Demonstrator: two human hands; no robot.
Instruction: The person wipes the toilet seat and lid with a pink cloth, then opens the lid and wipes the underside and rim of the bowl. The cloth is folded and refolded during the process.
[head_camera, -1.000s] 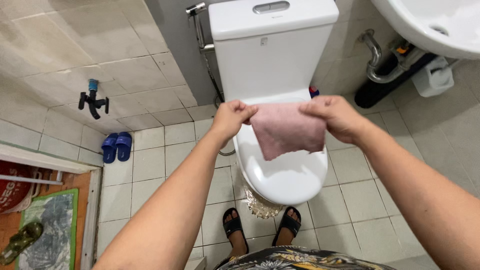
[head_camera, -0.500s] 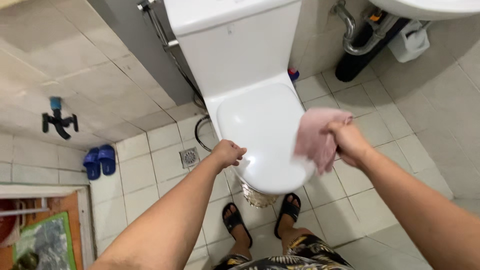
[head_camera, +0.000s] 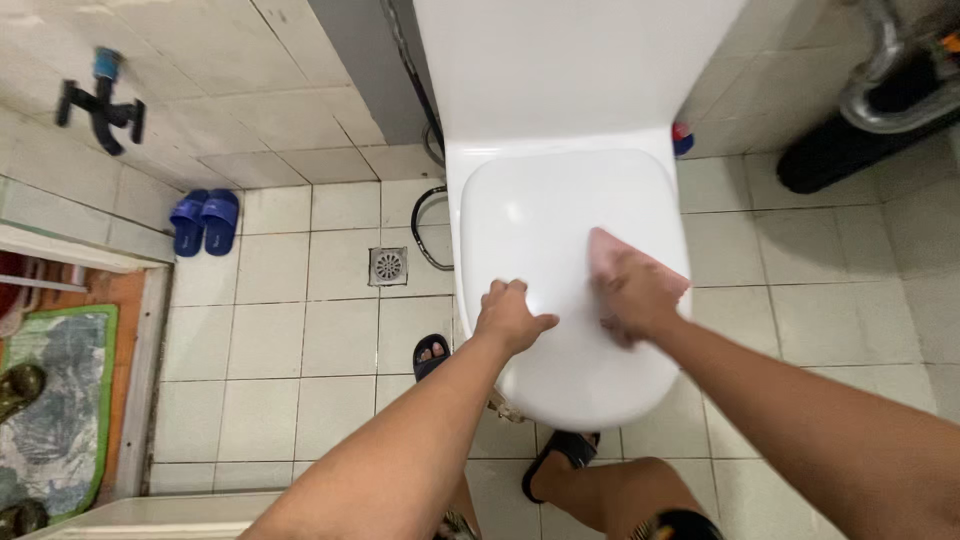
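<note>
Left hand: your left hand (head_camera: 512, 315) rests on the left edge of the closed toilet lid (head_camera: 560, 210), fingers curled over the rim, thumb pointing toward the lid's middle. The grip is loosely curled against the lid and pinches nothing.
Right hand: your right hand (head_camera: 632, 298) presses flat on the pink cloth (head_camera: 606, 250). The grip is pressed down onto the cloth, fingers together over it.
Cloth position: the pink cloth lies on the toilet lid, toward its right edge and about midway between back and front. Only its far corner and a strip at the right show; your hand covers the rest.
Hand spacing: the two hands sit near each other on the lid, not touching.
Toilet: the white lid is shut. The cistern (head_camera: 570, 60) stands directly behind it, at the top of the view.
Floor, left side: a square floor drain (head_camera: 388, 266) lies just left of the bowl. A pair of blue slippers (head_camera: 204, 220) stands at the wall edge, well apart from the toilet.
Floor, near edge: your feet in black sandals (head_camera: 432, 355) stand at the front of the bowl.
</note>
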